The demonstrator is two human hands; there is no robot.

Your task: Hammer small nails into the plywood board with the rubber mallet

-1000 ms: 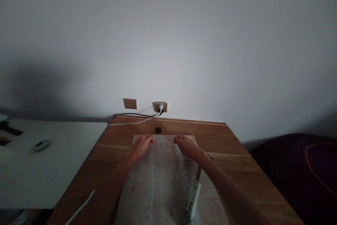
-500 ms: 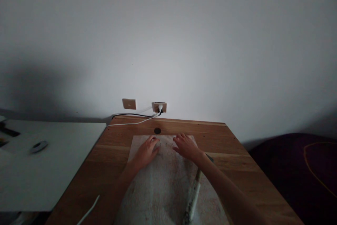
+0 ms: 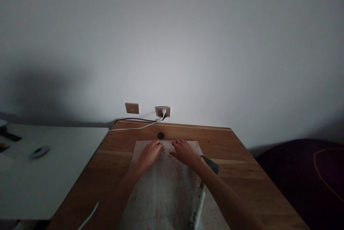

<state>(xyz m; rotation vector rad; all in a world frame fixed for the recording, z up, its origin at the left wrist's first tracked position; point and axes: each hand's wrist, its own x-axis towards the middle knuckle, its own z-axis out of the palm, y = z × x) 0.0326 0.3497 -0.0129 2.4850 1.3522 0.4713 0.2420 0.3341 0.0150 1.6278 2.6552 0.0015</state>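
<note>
My left hand (image 3: 151,153) rests near the far edge of a pale, worn board (image 3: 163,187), its fingers curled in and drawn together. Whatever is under those fingertips, if anything, is hidden. To its right my right hand (image 3: 185,151) lies over the same end of the board, fingers stretched forward and thumb apart, with nothing visible in it. A hammer-like tool with a dark head (image 3: 210,164) and a stained, whitish handle (image 3: 198,206) lies partly behind my right forearm.
The board lies on a wooden table (image 3: 258,183) against a white wall. Cables run to a wall socket (image 3: 163,111). On the left, a white table (image 3: 40,187) carries a roll of tape (image 3: 39,151). A white cord (image 3: 88,216) lies nearby. A dark rounded shape (image 3: 301,176) stands at right.
My left hand's fingers and thumb have closed together. My right hand has shifted left, showing more of the tool's dark head. The small dark specks between the hands are now mostly covered.
</note>
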